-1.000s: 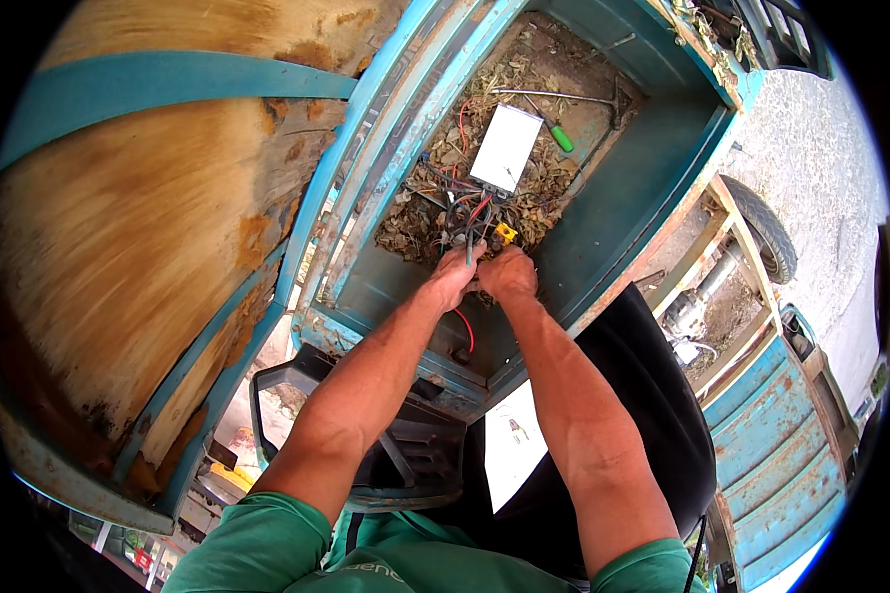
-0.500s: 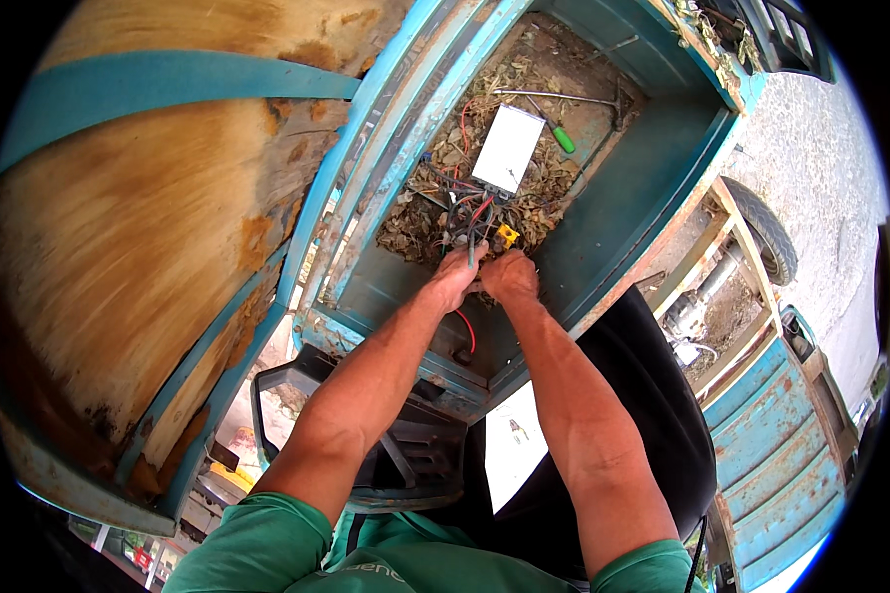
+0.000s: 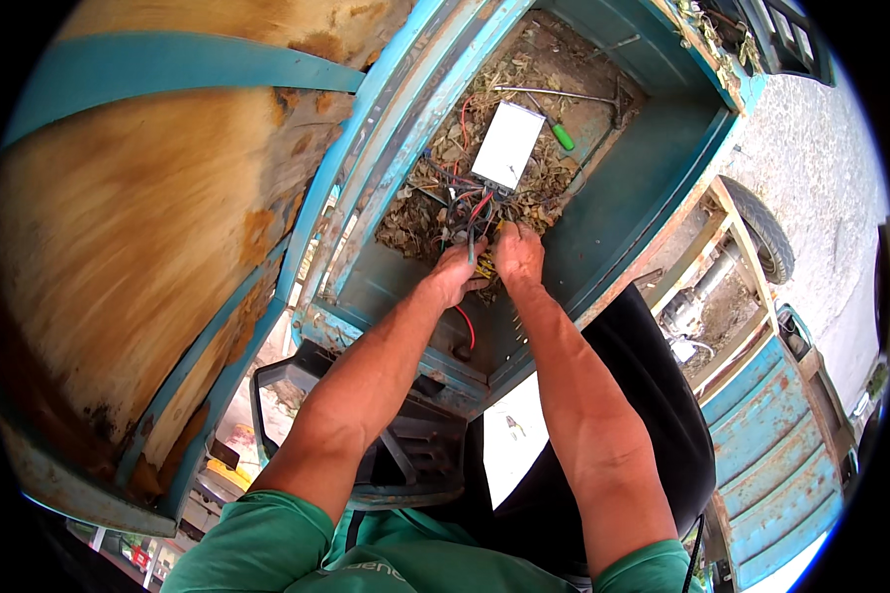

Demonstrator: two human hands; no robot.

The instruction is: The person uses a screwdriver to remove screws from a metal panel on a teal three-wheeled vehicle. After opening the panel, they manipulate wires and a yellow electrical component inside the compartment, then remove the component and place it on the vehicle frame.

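Inside a rusty turquoise metal compartment, both my hands work close together at the loose end of a wire bundle. The bundle runs from a white metal box lying on dry leaves. My left hand is closed around wires, a dark one standing up past the fingers. Just right of it, my right hand is closed with its fingertips at the bundle; what it pinches is mostly hidden. Small yellow pieces show between the hands, too small to name surely. A red wire curves down below my left hand.
Beyond the box lie a green-handled screwdriver and a long thin metal rod. A raised wooden panel with turquoise ribs stands at the left. Below my hands is a black plastic frame. A tyre stands at the right.
My right hand has moved slightly up and forward, now covering most of the yellow connector seen before. Yellow pieces have come into view between the hands. My left hand stays almost in place.
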